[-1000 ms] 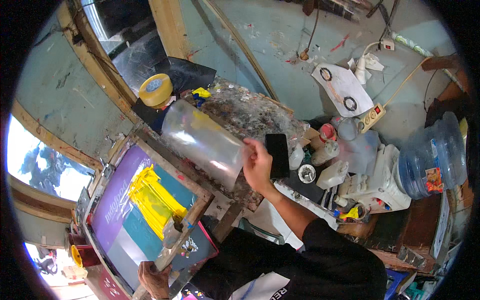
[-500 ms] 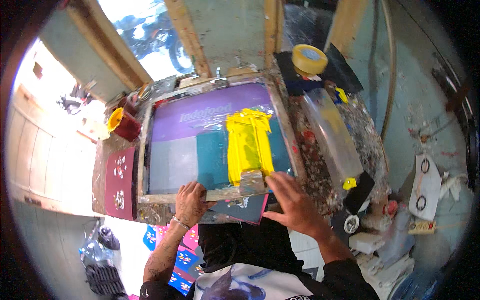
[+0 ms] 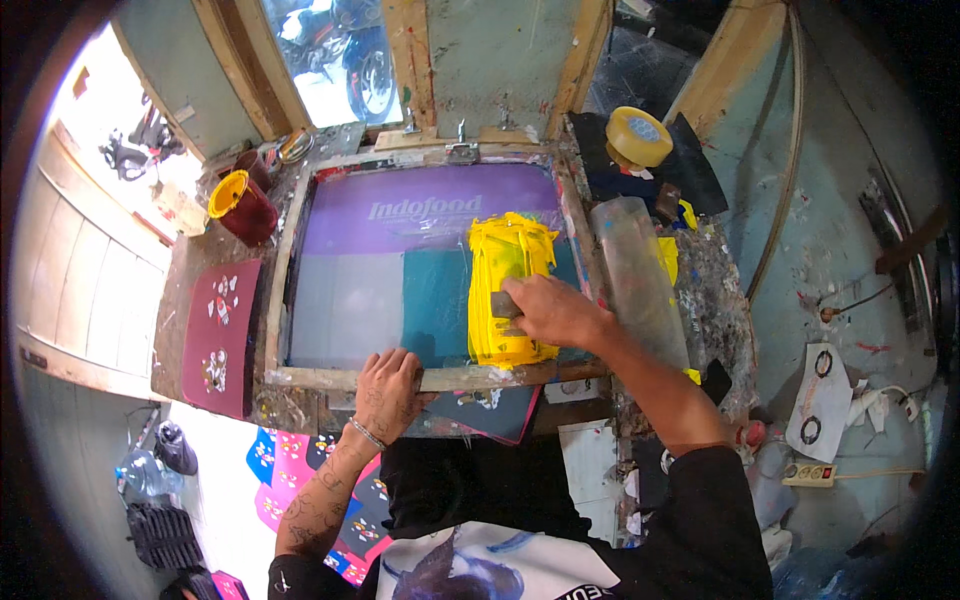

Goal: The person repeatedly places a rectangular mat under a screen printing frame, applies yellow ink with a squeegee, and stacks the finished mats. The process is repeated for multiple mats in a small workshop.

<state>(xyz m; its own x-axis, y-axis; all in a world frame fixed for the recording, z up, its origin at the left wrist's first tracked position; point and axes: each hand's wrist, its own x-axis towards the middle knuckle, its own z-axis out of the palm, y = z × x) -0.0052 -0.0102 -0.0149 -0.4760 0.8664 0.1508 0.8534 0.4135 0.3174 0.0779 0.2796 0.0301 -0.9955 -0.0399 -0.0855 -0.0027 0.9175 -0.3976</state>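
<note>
A wooden-framed printing screen [image 3: 482, 377] lies in front of me, its mesh partly purple, grey and teal. Thick yellow ink [image 3: 486, 262] covers a patch on its right side. My right hand [image 3: 562, 312] is closed round a small grey-brown squeegee [image 3: 505, 304] within that ink; its lower edge is hidden. At the near frame edge, my left hand [image 3: 388, 392] curls its fingers over the wood. Under this edge a dark printed sheet [image 3: 490, 408] with a pink border sticks out toward me.
Left of the screen are a maroon printed sheet [image 3: 222, 335] and a dark red pot [image 3: 250, 215] with a yellow-smeared rim. A roll of tape [image 3: 640, 138] and a long translucent sheet [image 3: 640, 280] lie on the right. Metal hinge clamps [image 3: 462, 150] hold the screen's far edge.
My right hand, open by the near edge before, has taken hold of the squeegee and moved it away from me into the yellow ink. My left hand stays on the frame.
</note>
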